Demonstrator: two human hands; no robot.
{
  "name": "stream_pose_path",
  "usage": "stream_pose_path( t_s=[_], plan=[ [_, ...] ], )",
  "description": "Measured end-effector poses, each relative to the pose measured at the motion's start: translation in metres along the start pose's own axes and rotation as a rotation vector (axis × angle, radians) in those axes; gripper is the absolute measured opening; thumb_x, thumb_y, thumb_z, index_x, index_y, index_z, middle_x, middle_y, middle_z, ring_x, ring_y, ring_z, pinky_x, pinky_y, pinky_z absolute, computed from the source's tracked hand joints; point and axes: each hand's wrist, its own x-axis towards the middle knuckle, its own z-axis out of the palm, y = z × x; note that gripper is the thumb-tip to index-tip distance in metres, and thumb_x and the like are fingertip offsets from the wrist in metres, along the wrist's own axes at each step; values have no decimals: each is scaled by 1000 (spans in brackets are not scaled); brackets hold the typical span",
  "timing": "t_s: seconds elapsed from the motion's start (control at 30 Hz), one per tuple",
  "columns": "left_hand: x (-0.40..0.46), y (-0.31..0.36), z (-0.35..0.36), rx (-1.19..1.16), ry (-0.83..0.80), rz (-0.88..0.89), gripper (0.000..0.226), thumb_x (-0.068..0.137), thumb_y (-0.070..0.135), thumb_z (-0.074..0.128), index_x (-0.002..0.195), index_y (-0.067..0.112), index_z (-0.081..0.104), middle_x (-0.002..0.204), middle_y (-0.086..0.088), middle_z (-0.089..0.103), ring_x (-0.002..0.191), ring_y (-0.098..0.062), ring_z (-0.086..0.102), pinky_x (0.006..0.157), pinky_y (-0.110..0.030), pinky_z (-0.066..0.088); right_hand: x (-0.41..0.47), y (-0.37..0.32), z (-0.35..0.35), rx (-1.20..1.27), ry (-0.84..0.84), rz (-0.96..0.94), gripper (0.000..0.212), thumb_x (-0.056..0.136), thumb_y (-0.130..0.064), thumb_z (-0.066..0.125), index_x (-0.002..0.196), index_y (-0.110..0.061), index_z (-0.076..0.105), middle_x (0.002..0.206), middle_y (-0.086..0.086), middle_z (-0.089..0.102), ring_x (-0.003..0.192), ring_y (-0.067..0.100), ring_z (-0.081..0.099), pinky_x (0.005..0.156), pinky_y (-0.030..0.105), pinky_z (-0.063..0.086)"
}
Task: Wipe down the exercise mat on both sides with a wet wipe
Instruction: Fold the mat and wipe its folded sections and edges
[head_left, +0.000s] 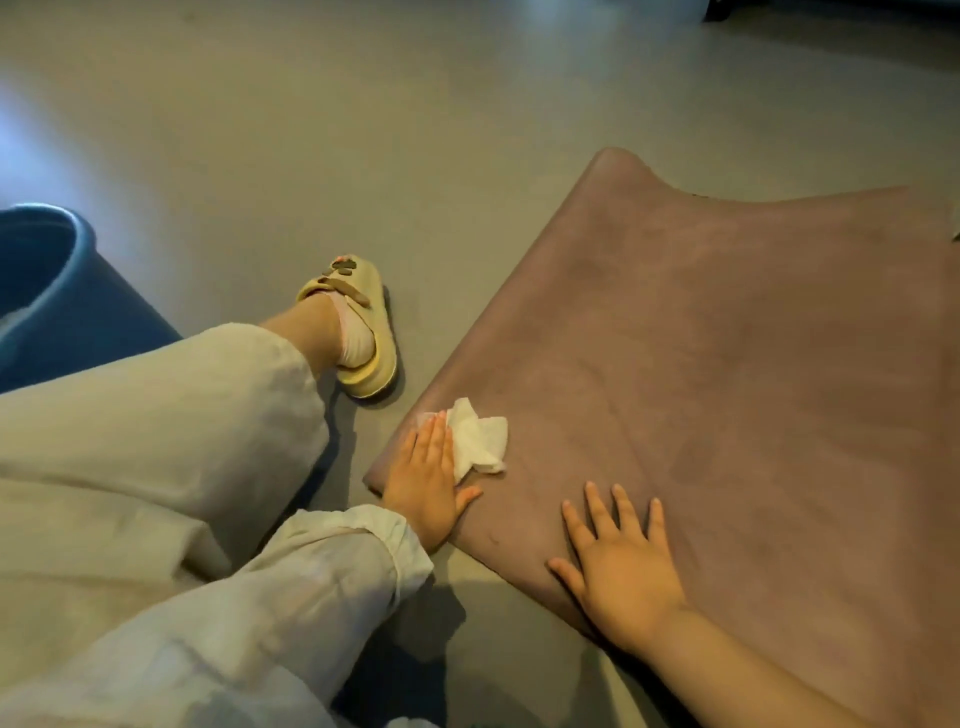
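Left hand (423, 486) pressing wipe (480, 441) – mauve mat (727, 364)

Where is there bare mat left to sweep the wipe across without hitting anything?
Free: the broad stretch of mat beyond both hands, up to its curled far corner. Also the bare floor past the slipper. Crowded: the near corner, where the left hand presses the wipe and the right hand lies flat close by.

The person is wearing a loose cream sleeve (358, 551) with a gathered cuff at lower centre, pale wide trousers (156, 415) at left, and a yellow slipper (358, 332) over a pinkish sock (356, 343).
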Motion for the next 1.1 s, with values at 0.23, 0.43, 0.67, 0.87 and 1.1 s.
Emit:
stream_pose_path(
  t_s=[0.23,0.43,0.67,0.87,1.1],
  plan=[
    [-60,20,3,-298,-6,118,72,90,62,26,146,18,21,149,-28,21,136,-46,24,112,-53,22,24,-28,-15,331,183,-99,60,99,-44,27,151,-21,8,159,5,-3,146,20,1,116,39,3],
    [-41,-3,-8,-243,128,241,50,95,35,29,140,19,44,145,-8,42,137,-28,34,113,-50,18,36,-86,-26,526,509,-266,54,96,-11,46,146,-7,28,154,14,16,140,20,12,111,33,9],
    [-8,-50,-2,-232,126,317,43,95,34,42,135,19,47,150,4,34,142,-10,19,113,-33,-9,60,-112,-12,420,190,-100,55,102,-33,23,151,-24,-2,158,4,-10,144,21,-16,114,30,-12],
    [-33,-10,-1,-319,235,145,42,84,25,42,110,8,70,118,-16,64,114,-32,58,94,-46,48,62,-99,-3,236,170,-142,65,98,-31,30,141,-23,-18,157,-4,-13,134,7,-26,109,28,-20],
    [-28,16,10,-316,188,1,57,84,52,51,129,17,57,136,-14,51,127,-31,47,102,-47,41,58,-47,-9,102,171,-151,58,99,-37,24,150,-24,0,158,-10,-2,136,1,-19,111,35,-19]
  ],
)
